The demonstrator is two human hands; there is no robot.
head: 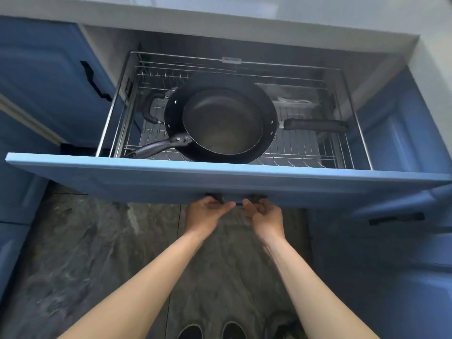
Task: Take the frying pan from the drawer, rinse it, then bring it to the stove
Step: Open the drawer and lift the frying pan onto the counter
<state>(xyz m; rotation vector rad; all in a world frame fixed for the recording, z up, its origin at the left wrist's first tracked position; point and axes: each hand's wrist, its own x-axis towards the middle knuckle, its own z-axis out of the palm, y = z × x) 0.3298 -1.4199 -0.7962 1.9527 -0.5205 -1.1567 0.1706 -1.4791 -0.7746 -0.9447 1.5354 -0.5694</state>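
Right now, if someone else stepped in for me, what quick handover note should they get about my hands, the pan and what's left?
Left hand and right hand: both curled on the dark handle under the drawer front; neither holds a pan.
Drawer: pulled open, wire rack showing.
Frying pan: nested inside a larger black pan, its handle pointing toward the front left.
Done: drawer opened.
Left: lift the frying pan out, rinse it, carry it to the stove. Sink and stove are out of view.

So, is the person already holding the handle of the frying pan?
No, both the left hand and the right hand are on the drawer handle, while the frying pan lies untouched inside a larger pan.
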